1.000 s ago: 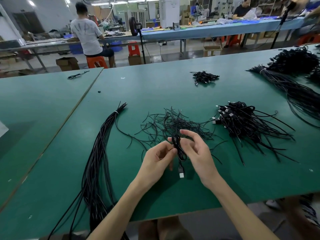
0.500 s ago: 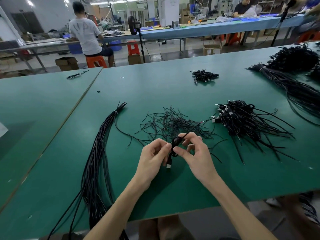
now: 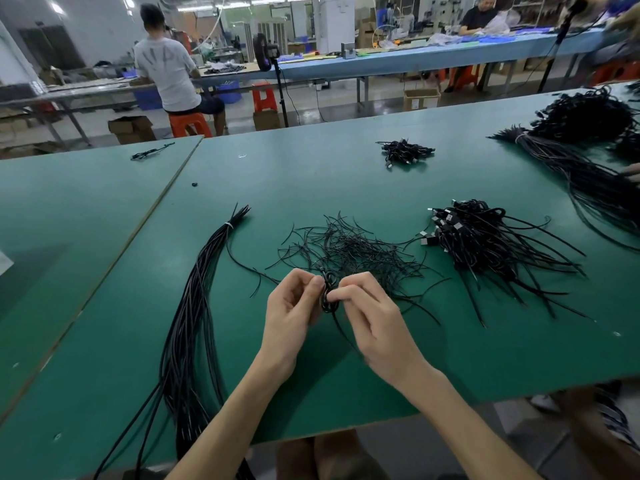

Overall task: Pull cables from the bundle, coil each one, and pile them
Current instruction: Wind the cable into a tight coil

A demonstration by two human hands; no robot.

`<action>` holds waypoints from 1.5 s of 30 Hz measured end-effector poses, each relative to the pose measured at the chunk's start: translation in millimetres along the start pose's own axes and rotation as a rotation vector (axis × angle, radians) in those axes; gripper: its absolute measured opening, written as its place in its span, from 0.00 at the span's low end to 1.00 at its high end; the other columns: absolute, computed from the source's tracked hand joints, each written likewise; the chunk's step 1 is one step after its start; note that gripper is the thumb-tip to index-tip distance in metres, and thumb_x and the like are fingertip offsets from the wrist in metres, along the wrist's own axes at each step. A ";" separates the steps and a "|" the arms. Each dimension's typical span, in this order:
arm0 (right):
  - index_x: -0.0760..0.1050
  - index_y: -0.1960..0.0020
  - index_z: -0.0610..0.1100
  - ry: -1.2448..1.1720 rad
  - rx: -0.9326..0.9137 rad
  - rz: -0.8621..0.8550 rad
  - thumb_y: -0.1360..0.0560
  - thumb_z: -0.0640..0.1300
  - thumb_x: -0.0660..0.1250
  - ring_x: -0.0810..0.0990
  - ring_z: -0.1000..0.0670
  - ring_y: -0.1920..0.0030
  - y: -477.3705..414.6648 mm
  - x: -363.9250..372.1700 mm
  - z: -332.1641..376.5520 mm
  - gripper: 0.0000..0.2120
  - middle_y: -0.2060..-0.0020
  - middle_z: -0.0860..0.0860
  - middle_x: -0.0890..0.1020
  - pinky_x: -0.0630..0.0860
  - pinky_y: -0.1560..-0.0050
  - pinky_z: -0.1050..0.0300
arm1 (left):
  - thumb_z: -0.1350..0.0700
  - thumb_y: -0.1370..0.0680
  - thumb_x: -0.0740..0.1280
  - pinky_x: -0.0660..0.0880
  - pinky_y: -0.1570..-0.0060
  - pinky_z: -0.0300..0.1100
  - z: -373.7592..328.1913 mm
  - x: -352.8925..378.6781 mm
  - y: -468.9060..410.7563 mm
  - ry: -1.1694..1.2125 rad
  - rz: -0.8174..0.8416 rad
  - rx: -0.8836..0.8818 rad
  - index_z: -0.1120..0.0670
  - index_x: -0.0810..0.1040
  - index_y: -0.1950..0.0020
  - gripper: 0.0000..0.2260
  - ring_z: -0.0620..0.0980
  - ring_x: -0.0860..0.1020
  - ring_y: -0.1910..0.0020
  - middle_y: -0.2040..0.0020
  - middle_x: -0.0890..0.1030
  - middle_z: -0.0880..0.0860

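We log both hands just above the green desk (image 3: pixel 346 188), near its front edge. The left hand (image 3: pixel 292 317) and right hand (image 3: pixel 375 323) meet on one small coiled black cable (image 3: pixel 326 295). The left fingers (image 3: pixel 313 284) curl and pinch the coil's left side. The right fingers (image 3: pixel 348 293) curl and pinch its right side, so both hands are grasping it. The coil stands roughly upright between them. One loose tail (image 3: pixel 341 332) runs down from it toward the right wrist. Whether anything binds the coil we cannot tell, it is too small.

Left of the hands a long bundle (image 3: pixel 192 323) of black cables lies on the desk. A white tie (image 3: pixel 228 225) binds it near its far end, and its near end runs off the front edge. Just behind the hands is a loose heap of thin black strands (image 3: pixel 353 249), spread flat. Just beside that heap, on its right, sits the pile of coiled cables (image 3: pixel 491 247), plugs pointing left, tails fanned right and toward us. Farther back, well apart, is a smaller pile (image 3: pixel 403 153). At far right we see a second long bundle (image 3: pixel 588 181) with a dark heap (image 3: pixel 581 116) behind it. A lone cable (image 3: pixel 150 152) lies on the adjoining desk (image 3: pixel 69 237) to the left. Beyond, a person in a white shirt (image 3: pixel 166 71) sits on an orange stool (image 3: pixel 188 123), back to us.
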State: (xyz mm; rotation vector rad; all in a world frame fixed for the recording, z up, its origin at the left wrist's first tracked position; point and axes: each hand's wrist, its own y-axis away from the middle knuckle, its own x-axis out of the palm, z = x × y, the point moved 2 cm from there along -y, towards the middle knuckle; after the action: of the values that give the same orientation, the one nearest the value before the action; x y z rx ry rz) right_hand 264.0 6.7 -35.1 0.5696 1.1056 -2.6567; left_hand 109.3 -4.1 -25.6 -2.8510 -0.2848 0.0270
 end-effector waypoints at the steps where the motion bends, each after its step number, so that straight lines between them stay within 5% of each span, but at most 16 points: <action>1: 0.79 0.45 0.45 -0.117 0.088 0.010 0.15 0.39 0.59 0.78 0.49 0.59 -1.9 -0.9 -1.0 0.10 0.54 0.51 0.78 0.77 0.57 0.52 | 0.59 0.16 0.66 0.66 0.70 0.39 0.5 0.4 0.0 -0.022 0.007 0.014 0.58 0.74 0.57 0.10 0.50 0.67 0.69 0.68 0.70 0.56; 3: 0.76 0.46 0.45 -0.379 0.282 0.050 0.16 0.42 0.60 0.78 0.46 0.66 -5.6 -1.2 -2.9 0.07 0.62 0.45 0.79 0.75 0.65 0.51 | 0.59 0.16 0.66 0.66 0.69 0.43 1.3 1.2 0.5 -0.072 0.020 0.043 0.58 0.75 0.56 0.09 0.52 0.67 0.68 0.68 0.71 0.56; 5: 0.73 0.46 0.42 -0.572 0.408 0.084 0.17 0.46 0.63 0.80 0.47 0.67 -7.2 -0.8 -4.9 0.07 0.62 0.43 0.83 0.74 0.67 0.61 | 0.59 0.16 0.66 0.67 0.67 0.48 1.6 1.9 0.5 -0.138 0.027 0.077 0.57 0.76 0.56 0.09 0.53 0.68 0.68 0.67 0.72 0.53; 10: 0.71 0.41 0.42 -0.590 0.532 0.179 0.20 0.54 0.69 0.82 0.50 0.66 -7.5 -2.4 -10.2 0.17 0.57 0.44 0.87 0.73 0.65 0.67 | 0.59 0.16 0.66 0.67 0.68 0.49 1.8 1.2 0.5 -0.203 0.010 0.123 0.53 0.76 0.56 0.09 0.50 0.69 0.69 0.67 0.73 0.50; 13: 0.79 0.45 0.48 -0.525 0.495 0.234 0.21 0.52 0.72 0.82 0.58 0.60 -7.6 -1.0 -9.6 0.09 0.57 0.55 0.86 0.75 0.59 0.67 | 0.58 0.16 0.66 0.67 0.67 0.39 0.9 1.8 0.6 -0.184 0.038 0.111 0.55 0.76 0.56 0.09 0.45 0.69 0.69 0.67 0.73 0.46; 16: 0.79 0.44 0.58 -0.409 0.509 0.135 0.24 0.48 0.75 0.77 0.60 0.52 -7.4 -3.3 -13.5 0.11 0.51 0.54 0.79 0.75 0.47 0.62 | 0.55 0.16 0.67 0.63 0.69 0.41 1.6 1.4 0.3 -0.066 0.071 0.038 0.57 0.75 0.56 0.10 0.49 0.65 0.69 0.67 0.69 0.50; 21: 0.76 0.48 0.65 -0.351 0.439 0.025 0.25 0.43 0.76 0.73 0.56 0.57 -7.0 -8.7 -8.7 0.17 0.54 0.50 0.74 0.74 0.53 0.62 | 0.53 0.18 0.68 0.62 0.71 0.37 4.1 -0.2 1.3 0.142 0.227 -0.101 0.56 0.73 0.57 0.11 0.50 0.61 0.71 0.70 0.65 0.51; 26: 0.79 0.49 0.52 -0.164 0.298 -0.110 0.26 0.39 0.77 0.77 0.50 0.57 -4.3 -9.2 -1.8 0.12 0.57 0.51 0.77 0.74 0.56 0.60 | 0.53 0.23 0.72 0.62 0.74 0.36 3.3 -0.9 0.8 0.255 0.351 -0.203 0.60 0.73 0.56 0.13 0.48 0.63 0.74 0.66 0.59 0.60; 30: 0.80 0.47 0.48 -0.060 0.177 -0.197 0.26 0.36 0.76 0.79 0.52 0.58 -1.4 -11.5 1.4 0.12 0.57 0.55 0.79 0.73 0.55 0.68 | 0.54 0.22 0.71 0.65 0.76 0.35 0.9 -1.0 2.5 0.294 0.438 -0.218 0.57 0.74 0.58 0.09 0.47 0.64 0.77 0.72 0.64 0.51; 34: 0.80 0.42 0.48 -0.088 0.219 -0.227 0.26 0.39 0.77 0.82 0.54 0.56 -1.5 -11.7 0.0 0.15 0.59 0.58 0.82 0.76 0.54 0.66 | 0.55 0.20 0.70 0.64 0.75 0.39 0.1 1.3 4.2 0.220 0.453 -0.231 0.57 0.72 0.60 0.12 0.48 0.65 0.77 0.72 0.63 0.52; 39: 0.78 0.37 0.50 -0.168 0.228 -0.214 0.21 0.35 0.69 0.83 0.54 0.42 -1.2 -13.7 0.9 0.16 0.47 0.60 0.85 0.79 0.46 0.62 | 0.54 0.19 0.70 0.65 0.75 0.38 0.3 1.8 3.5 0.120 0.431 -0.203 0.57 0.73 0.60 0.13 0.51 0.66 0.76 0.71 0.62 0.54; 45: 0.77 0.35 0.52 -0.490 0.454 -0.144 0.20 0.46 0.70 0.84 0.54 0.45 -5.5 -15.8 -7.0 0.14 0.47 0.52 0.87 0.80 0.44 0.52 | 0.55 0.19 0.70 0.64 0.76 0.37 5.0 4.1 2.4 -0.001 0.306 -0.175 0.61 0.72 0.60 0.15 0.51 0.66 0.79 0.72 0.63 0.52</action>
State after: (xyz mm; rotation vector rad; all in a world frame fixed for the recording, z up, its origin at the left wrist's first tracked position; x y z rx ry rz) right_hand 278.3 16.2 -29.4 -0.1124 0.4217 -2.9464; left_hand 113.6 -4.2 -31.0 -3.0398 0.1591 0.0678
